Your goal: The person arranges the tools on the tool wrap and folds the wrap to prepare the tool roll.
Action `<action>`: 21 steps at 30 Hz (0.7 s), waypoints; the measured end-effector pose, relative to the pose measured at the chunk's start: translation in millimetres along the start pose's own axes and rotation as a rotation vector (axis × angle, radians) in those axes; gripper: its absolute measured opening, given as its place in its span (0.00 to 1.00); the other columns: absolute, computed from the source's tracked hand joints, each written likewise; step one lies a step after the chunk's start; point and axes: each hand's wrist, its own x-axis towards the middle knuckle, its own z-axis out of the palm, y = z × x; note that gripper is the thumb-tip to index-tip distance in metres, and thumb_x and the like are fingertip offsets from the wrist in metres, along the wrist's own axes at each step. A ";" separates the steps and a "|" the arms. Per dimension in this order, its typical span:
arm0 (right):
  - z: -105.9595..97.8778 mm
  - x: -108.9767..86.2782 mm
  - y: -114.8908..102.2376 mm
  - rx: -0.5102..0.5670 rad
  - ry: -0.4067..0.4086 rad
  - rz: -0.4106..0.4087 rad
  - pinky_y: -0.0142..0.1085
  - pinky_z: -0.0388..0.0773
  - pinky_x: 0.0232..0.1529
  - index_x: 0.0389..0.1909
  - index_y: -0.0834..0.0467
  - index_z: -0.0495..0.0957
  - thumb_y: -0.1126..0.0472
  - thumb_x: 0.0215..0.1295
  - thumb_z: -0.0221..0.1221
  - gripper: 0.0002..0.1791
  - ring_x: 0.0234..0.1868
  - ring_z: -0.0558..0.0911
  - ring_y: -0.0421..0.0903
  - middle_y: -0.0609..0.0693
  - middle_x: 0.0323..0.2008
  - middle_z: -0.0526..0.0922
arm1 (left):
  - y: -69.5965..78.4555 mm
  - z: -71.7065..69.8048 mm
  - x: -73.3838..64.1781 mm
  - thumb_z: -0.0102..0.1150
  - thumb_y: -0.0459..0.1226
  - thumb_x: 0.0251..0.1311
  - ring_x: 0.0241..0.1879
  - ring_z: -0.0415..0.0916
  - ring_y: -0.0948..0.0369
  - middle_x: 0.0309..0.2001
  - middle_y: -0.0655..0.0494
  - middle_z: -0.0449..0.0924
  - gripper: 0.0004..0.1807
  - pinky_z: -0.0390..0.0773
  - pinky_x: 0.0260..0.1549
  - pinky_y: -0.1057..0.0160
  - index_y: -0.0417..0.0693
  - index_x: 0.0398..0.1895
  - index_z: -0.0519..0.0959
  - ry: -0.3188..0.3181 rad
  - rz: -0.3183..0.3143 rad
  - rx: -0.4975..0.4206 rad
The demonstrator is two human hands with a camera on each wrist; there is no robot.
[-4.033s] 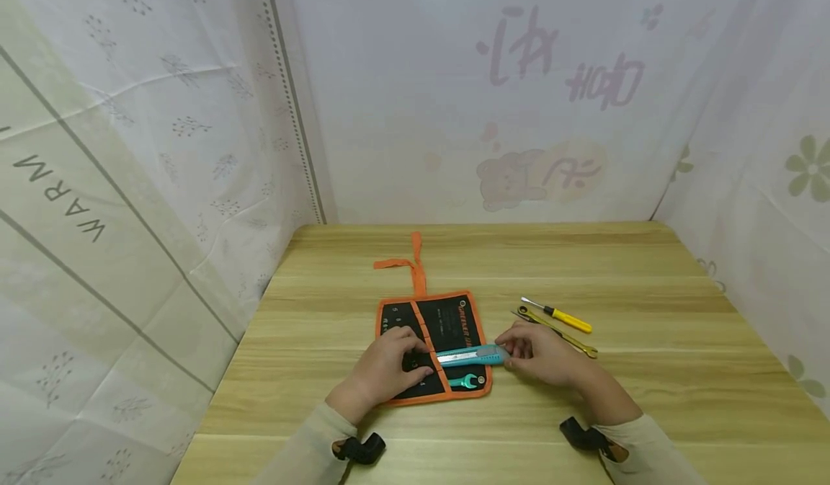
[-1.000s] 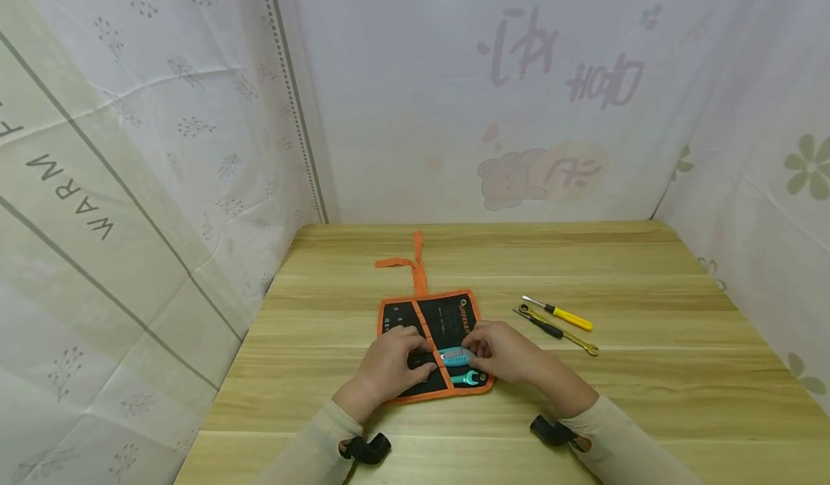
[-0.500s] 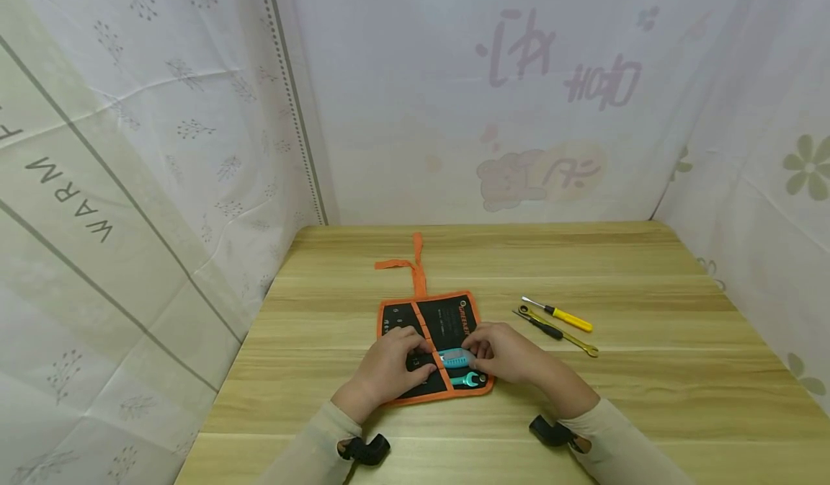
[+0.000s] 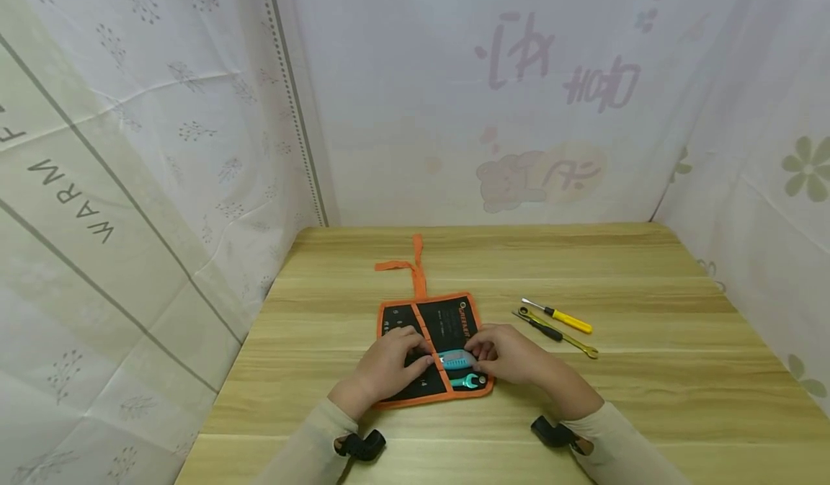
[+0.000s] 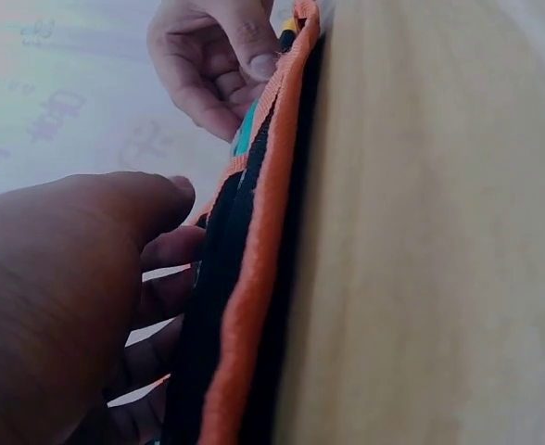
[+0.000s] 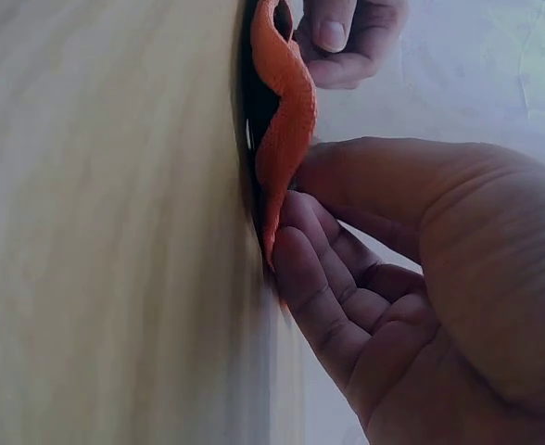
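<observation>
A black tool pouch with orange edging lies unfolded on the table. A light-blue utility knife sits mostly inside one pocket, its rear end showing. My right hand pinches that end between thumb and fingers. My left hand rests on the pouch's pocket side, fingers against the black cloth, thumb near the orange pocket edge. In the left wrist view, the left thumb stands slightly off the cloth. A green wrench pokes out of the neighbouring pocket, nearer the person.
To the right of the pouch lie a yellow-handled screwdriver, a gold-coloured wrench and a thin tool with a black handle. Orange tie straps stretch from the pouch toward the table's back edge. Printed curtains surround the table.
Over the four seconds, my right hand has moved left with the utility knife, which slid deeper into the pocket. In the last second it has hardly moved. My left hand has stayed on the pouch.
</observation>
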 end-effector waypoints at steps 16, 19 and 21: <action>-25.7 -13.1 28.8 0.031 0.173 0.051 0.36 0.81 0.40 0.50 0.56 0.87 0.67 0.68 0.69 0.11 0.39 0.80 0.42 0.41 0.38 0.82 | -11.0 -13.3 21.1 0.63 0.41 0.75 0.34 0.74 0.72 0.38 0.69 0.79 0.04 0.78 0.36 0.65 0.59 0.46 0.86 -0.116 0.029 -0.001; -32.3 -17.7 36.0 0.036 0.208 0.061 0.36 0.81 0.41 0.50 0.56 0.87 0.66 0.68 0.69 0.11 0.39 0.81 0.43 0.42 0.38 0.83 | -13.5 -14.9 25.2 0.63 0.41 0.75 0.35 0.74 0.72 0.39 0.69 0.79 0.05 0.79 0.37 0.66 0.58 0.48 0.85 -0.130 0.034 0.006; -36.0 -21.2 42.3 0.032 0.234 0.063 0.36 0.81 0.41 0.49 0.57 0.87 0.65 0.68 0.70 0.11 0.39 0.81 0.42 0.42 0.38 0.83 | -14.0 -15.7 27.2 0.63 0.42 0.75 0.36 0.75 0.71 0.40 0.68 0.79 0.06 0.79 0.37 0.66 0.58 0.49 0.85 -0.146 0.038 0.011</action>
